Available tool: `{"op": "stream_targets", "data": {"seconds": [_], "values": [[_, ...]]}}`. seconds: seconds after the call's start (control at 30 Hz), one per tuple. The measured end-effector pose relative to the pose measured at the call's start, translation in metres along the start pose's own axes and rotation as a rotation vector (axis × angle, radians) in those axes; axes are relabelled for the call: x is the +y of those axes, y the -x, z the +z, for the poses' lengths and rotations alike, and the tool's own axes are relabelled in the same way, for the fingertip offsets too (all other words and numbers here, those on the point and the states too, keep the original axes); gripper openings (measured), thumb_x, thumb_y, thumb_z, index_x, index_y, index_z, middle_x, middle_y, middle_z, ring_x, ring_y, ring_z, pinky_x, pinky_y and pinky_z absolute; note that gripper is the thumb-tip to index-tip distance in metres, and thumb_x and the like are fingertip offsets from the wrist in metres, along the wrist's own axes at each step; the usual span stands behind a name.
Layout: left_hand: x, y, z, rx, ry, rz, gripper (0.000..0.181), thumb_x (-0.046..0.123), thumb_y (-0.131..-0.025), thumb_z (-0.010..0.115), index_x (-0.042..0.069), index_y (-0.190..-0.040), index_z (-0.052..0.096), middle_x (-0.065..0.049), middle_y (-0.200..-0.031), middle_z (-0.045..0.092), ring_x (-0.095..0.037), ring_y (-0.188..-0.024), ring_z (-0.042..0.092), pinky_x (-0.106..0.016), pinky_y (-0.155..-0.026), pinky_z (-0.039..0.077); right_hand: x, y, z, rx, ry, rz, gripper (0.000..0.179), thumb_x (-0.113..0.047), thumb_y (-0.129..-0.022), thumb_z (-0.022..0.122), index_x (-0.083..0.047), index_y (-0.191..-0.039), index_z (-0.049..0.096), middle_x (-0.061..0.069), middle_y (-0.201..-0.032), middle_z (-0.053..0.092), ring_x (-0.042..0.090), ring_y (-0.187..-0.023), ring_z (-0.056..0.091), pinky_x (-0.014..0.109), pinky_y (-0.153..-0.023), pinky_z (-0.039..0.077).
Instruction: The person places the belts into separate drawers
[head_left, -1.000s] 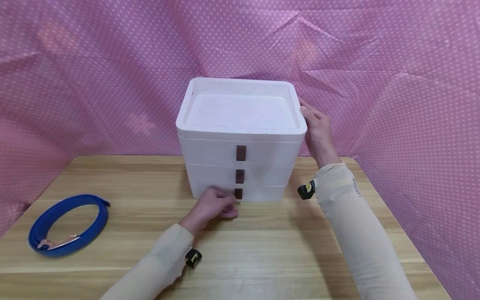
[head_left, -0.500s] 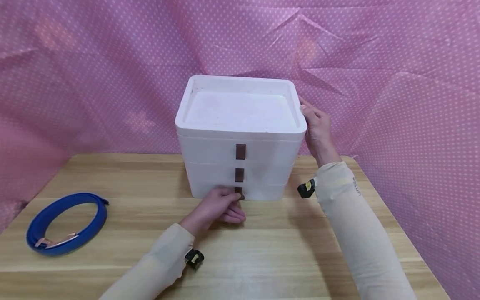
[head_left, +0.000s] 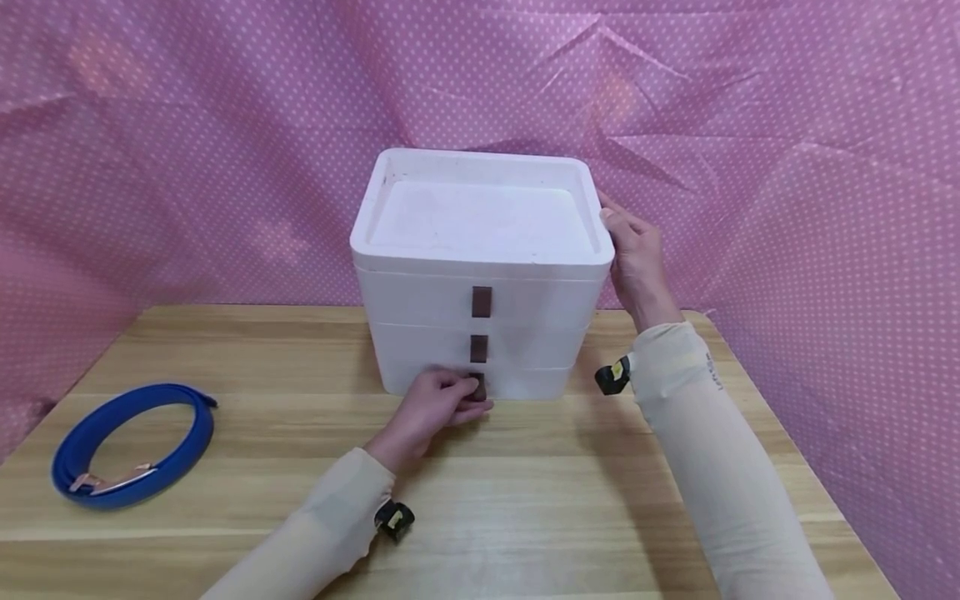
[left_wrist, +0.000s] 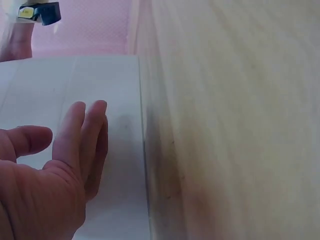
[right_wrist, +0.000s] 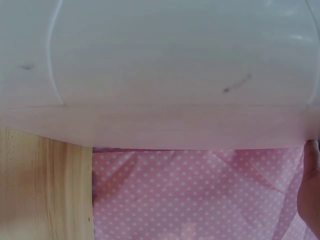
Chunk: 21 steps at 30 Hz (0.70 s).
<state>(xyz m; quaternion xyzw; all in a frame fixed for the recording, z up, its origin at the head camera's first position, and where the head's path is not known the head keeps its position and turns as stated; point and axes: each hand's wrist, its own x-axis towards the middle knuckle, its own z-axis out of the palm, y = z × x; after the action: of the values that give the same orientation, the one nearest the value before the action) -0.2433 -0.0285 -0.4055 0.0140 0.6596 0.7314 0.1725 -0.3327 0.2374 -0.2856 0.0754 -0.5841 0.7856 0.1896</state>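
A white drawer unit [head_left: 483,258] stands on the wooden table, with three stacked drawers and a shallow tray-like top. Brown pull tabs run down its front; the lowest tab [head_left: 478,386] is partly covered by my left hand [head_left: 435,404]. The thumb tip lies at that tab, with straight fingers just below it. In the left wrist view, thumb and fingers [left_wrist: 75,135] stand apart over the white front. My right hand [head_left: 636,258] holds the unit's right side near the back corner, thumb at the top rim and fingertips hidden behind.
A coiled blue belt [head_left: 135,446] with a metallic buckle lies on the table [head_left: 540,517] to the left. Pink polka-dot cloth [head_left: 300,125] hangs behind and on both sides. In the right wrist view, the unit's side wall [right_wrist: 160,65] fills the upper part.
My left hand has come to the lowest tab, its thumb moving onto it and its fingers rising beneath. The right hand stays on the unit's side; the drawers have not moved.
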Motion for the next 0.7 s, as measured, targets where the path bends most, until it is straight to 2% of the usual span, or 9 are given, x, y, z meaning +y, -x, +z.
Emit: {"op": "stream_targets", "data": {"seconds": [0.17, 0.4, 0.7], "values": [[-0.0021, -0.0018, -0.0004, -0.01, 0.019, -0.014, 0.025, -0.006, -0.097, 0.054, -0.02, -0.118, 0.054, -0.029, -0.114, 0.057, -0.032, -0.096, 0.069, -0.035, -0.084, 0.058, -0.0022, -0.0011, 0.0021, 0.004, -0.037, -0.016, 0.025, -0.002, -0.094, 0.06, 0.005, -0.118, 0.065, 0.01, -0.139, 0.055, 0.023, -0.129, 0.051, 0.027, -0.1, 0.049], [-0.004, -0.0047, -0.0012, 0.02, -0.044, -0.017, 0.034, -0.007, -0.095, 0.056, -0.02, -0.126, 0.049, -0.032, -0.12, 0.055, -0.032, -0.092, 0.07, -0.031, -0.08, 0.06, -0.0023, -0.001, 0.0007, 0.01, -0.05, -0.011, 0.028, -0.001, -0.093, 0.061, 0.004, -0.121, 0.063, 0.009, -0.142, 0.052, 0.019, -0.133, 0.045, 0.024, -0.101, 0.047], [-0.0019, 0.0001, -0.0024, 0.018, -0.057, -0.021, 0.024, -0.01, -0.093, 0.057, -0.019, -0.115, 0.054, -0.029, -0.106, 0.06, -0.033, -0.09, 0.071, -0.034, -0.08, 0.06, -0.0036, -0.0011, 0.0036, 0.012, -0.035, -0.008, 0.026, -0.002, -0.093, 0.062, 0.002, -0.119, 0.065, 0.007, -0.142, 0.053, 0.019, -0.133, 0.046, 0.024, -0.101, 0.048]]}}
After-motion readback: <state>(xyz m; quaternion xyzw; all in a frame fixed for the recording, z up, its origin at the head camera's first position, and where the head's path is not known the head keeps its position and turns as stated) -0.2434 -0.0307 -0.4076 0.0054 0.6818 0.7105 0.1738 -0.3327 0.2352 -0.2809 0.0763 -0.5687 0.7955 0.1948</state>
